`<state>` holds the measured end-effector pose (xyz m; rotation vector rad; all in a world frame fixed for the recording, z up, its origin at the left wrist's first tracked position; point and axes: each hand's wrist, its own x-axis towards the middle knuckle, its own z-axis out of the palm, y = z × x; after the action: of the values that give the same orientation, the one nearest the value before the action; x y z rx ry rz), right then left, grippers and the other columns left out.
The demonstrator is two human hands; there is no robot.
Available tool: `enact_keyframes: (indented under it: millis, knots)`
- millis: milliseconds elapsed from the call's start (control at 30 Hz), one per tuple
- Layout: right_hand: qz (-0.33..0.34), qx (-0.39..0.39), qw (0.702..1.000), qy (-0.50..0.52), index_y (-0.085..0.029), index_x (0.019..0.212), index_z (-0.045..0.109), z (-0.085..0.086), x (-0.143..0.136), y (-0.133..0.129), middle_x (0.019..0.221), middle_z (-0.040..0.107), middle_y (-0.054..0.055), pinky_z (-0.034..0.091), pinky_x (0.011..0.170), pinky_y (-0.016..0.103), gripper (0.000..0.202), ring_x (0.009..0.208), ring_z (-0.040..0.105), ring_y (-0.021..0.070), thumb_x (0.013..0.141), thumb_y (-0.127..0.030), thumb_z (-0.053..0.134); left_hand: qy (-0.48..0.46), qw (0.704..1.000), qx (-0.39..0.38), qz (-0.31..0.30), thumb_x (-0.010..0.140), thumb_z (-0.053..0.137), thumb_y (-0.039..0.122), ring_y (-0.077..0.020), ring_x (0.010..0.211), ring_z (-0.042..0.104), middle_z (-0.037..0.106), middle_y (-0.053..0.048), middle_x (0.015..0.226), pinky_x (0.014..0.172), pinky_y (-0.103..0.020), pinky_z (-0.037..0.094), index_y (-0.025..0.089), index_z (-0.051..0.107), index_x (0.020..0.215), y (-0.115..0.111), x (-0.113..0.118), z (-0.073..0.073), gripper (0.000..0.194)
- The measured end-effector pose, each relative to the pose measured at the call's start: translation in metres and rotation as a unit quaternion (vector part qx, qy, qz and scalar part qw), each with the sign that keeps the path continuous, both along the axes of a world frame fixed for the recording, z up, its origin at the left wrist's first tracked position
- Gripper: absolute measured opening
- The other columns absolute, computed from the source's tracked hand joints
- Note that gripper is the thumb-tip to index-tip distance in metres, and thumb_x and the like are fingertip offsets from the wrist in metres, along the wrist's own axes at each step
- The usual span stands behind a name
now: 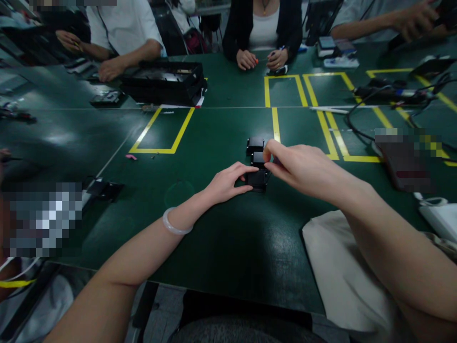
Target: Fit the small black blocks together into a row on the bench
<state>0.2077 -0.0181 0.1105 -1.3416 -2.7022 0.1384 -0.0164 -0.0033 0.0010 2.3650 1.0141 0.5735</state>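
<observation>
Three small black box-shaped parts stand in a short row on the green table (221, 247): a far one (255, 144), a middle one (257, 158) and a near one (257, 180). My left hand (228, 183), with a pale bangle (174, 224) on its wrist, has thumb and fingers about the left side of the near part. Above the right edge of the middle part, my right hand (294, 164) is closed in a pinch. What lies between its fingertips is too small to make out.
Yellow tape outlines (153, 151) mark the table. A black tray (164, 83) stands far left. Right of me are a beige cloth (335, 257), a dark phone-like device (403, 162) and black cables (352, 119). Several people sit across the table; one person's hands (276, 59) hold a thin tool.
</observation>
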Motion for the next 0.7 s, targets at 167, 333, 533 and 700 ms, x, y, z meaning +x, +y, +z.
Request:
enact_keyframes:
  millis: [167, 333, 533, 700]
  knots:
    - [0.002, -0.004, 1.0, -0.011, -0.021, 0.099, 0.052, 0.0021, -0.0014, -0.0009, 0.074, 0.062, 0.003, 0.022, 0.053, 0.026, 0.024, 0.06, 0.053, 0.0159, 0.095, -0.039, 0.036, 0.002, 1.0, 0.003, 0.004, 0.087, 0.062, 0.034, -0.0165, 0.091, 0.059, 0.056, -0.005, 0.114, 0.081, -0.03, 0.048, 0.026, 0.049, 0.131, 0.0005, -0.0003, -0.0013, 0.047]
    - [-0.006, 0.0, 1.0, -0.017, -0.021, 0.1, 0.052, 0.0014, -0.001, -0.0005, 0.073, 0.062, 0.003, 0.021, 0.053, 0.026, 0.023, 0.059, 0.051, 0.0153, 0.096, -0.035, 0.034, 0.0, 1.0, 0.002, 0.002, 0.087, 0.062, 0.034, -0.0153, 0.09, 0.059, 0.055, -0.005, 0.115, 0.082, -0.029, 0.048, 0.026, 0.049, 0.132, 0.0003, -0.0006, -0.0015, 0.047]
    - [0.015, -0.008, 1.0, -0.004, -0.021, 0.096, 0.052, 0.0021, -0.0004, 0.0003, 0.07, 0.059, 0.002, 0.022, 0.053, 0.025, 0.026, 0.06, 0.051, 0.0149, 0.096, -0.04, 0.035, 0.005, 1.0, 0.008, 0.002, 0.087, 0.062, 0.034, -0.016, 0.089, 0.059, 0.056, -0.004, 0.112, 0.083, -0.03, 0.048, 0.025, 0.049, 0.13, 0.0009, 0.0002, -0.0017, 0.046]
    - [0.001, -0.002, 1.0, -0.016, -0.021, 0.098, 0.053, 0.0013, -0.0004, 0.0011, 0.07, 0.059, 0.003, 0.021, 0.053, 0.026, 0.025, 0.058, 0.051, 0.0148, 0.095, -0.036, 0.035, -0.001, 1.0, 0.006, 0.001, 0.087, 0.062, 0.033, -0.0161, 0.09, 0.06, 0.055, -0.005, 0.114, 0.084, -0.031, 0.048, 0.026, 0.049, 0.13, 0.0009, 0.0001, -0.002, 0.046]
